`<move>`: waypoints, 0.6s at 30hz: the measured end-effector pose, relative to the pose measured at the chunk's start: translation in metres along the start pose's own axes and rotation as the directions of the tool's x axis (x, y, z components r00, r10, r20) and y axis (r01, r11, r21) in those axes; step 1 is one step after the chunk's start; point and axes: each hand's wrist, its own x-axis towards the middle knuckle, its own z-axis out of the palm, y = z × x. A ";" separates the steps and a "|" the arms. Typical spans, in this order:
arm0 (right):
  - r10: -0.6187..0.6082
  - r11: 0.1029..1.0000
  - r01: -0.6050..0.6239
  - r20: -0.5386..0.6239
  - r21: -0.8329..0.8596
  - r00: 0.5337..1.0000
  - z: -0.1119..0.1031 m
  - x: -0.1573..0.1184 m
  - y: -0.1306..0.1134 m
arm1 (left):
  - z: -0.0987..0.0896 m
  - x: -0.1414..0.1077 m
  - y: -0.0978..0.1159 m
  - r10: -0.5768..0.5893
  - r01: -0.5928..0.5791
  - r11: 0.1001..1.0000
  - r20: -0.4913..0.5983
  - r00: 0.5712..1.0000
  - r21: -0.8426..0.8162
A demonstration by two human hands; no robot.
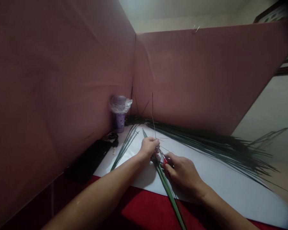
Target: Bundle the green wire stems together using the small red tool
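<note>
Closed left hand (149, 146) grips the green leaf (166, 186), its long axis crossing the white sheet's (218, 177) near edge; right hand (183, 170), nearer that edge, grips a red-handled tool (165, 161) beside the leaf.

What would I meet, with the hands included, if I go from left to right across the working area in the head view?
Black flat object, purple cup, left hand, right hand.
</note>
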 end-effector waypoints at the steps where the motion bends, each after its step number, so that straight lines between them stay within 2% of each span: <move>1: 0.004 1.000 -0.004 0.001 -0.002 1.000 0.000 0.000 0.000 | 0.000 0.000 -0.001 0.002 -0.002 1.000 0.002 1.000 -0.005; 12: 0.015 0.999 -0.016 -0.005 -0.046 1.000 0.000 -0.001 0.000 | 0.000 0.001 -0.002 -0.012 0.014 0.999 0.054 0.998 -0.043; 18: 0.011 0.999 -0.011 -0.013 -0.046 1.000 -0.001 -0.001 0.000 | -0.001 0.002 -0.003 -0.019 0.021 0.999 0.048 0.999 -0.047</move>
